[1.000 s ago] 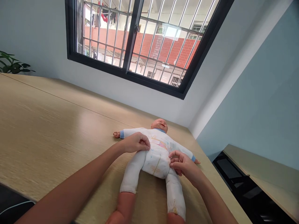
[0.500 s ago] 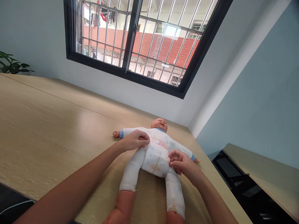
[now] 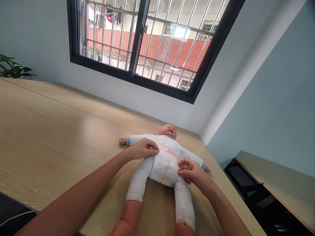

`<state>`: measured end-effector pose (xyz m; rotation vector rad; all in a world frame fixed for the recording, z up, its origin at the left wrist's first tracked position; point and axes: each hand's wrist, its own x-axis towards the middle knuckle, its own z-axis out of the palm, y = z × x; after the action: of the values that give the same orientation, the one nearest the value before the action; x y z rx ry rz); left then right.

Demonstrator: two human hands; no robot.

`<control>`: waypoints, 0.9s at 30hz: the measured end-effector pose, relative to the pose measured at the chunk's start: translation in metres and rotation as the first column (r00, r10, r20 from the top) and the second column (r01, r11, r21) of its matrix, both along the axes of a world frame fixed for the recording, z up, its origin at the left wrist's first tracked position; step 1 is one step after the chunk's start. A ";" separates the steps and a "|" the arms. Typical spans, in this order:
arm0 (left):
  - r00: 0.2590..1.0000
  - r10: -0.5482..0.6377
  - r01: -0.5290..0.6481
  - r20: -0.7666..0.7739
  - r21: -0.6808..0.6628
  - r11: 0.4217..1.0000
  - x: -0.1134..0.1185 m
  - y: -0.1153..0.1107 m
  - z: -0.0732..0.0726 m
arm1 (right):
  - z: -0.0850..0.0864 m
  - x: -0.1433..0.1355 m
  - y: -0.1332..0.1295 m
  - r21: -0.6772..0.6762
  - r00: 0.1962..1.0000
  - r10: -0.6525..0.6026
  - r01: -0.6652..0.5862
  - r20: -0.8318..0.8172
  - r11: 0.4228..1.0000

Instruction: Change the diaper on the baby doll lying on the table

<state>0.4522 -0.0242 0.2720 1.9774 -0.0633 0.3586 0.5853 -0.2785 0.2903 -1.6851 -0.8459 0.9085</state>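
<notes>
A baby doll (image 3: pixel 168 130) lies on its back on the wooden table, head toward the wall and legs toward me. It wears a white top with blue cuffs. Around its hips is a white diaper (image 3: pixel 163 170) with pale prints and a yellowish line down the front. My left hand (image 3: pixel 145 148) pinches the diaper's upper edge at the left side of the waist. At the opposite side, my right hand (image 3: pixel 190 169) has its fingers curled on the diaper's edge by the hip. What lies under the fingertips is partly hidden.
The light wooden table (image 3: pixel 61 131) reaches to the wall below a barred window (image 3: pixel 133 77). A plant (image 3: pixel 14 68) shows at the far left. To the right, lower down, stands a wood-topped cabinet (image 3: pixel 278 177) with dark panels. A cable (image 3: pixel 18 214) runs at the lower left.
My left hand has shifted slightly right and down along the diaper's waist, its fingers still pinched. The right hand and the doll look nearly unchanged.
</notes>
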 end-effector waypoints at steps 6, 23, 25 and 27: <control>0.997 0.060 -0.064 0.053 0.074 0.995 0.001 -0.003 -0.001 | -0.002 0.002 0.000 0.009 1.000 0.003 -0.003 -0.003 1.000; 0.998 0.029 -0.021 0.047 -0.150 0.989 0.002 -0.004 -0.002 | -0.002 0.003 0.000 0.032 0.999 -0.005 0.006 -0.037 0.999; 0.996 0.065 -0.048 0.068 -0.221 0.974 0.002 -0.004 -0.002 | -0.008 0.007 0.001 0.084 0.997 -0.072 0.071 0.004 0.994; 0.988 0.134 -0.108 0.077 -0.273 0.956 0.005 -0.002 -0.001 | -0.015 0.012 0.004 0.155 0.970 -0.210 0.190 0.123 0.969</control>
<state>0.4572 -0.0267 0.2710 1.6995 0.0449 0.5134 0.5971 -0.2743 0.2753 -1.6873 -0.7958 0.5855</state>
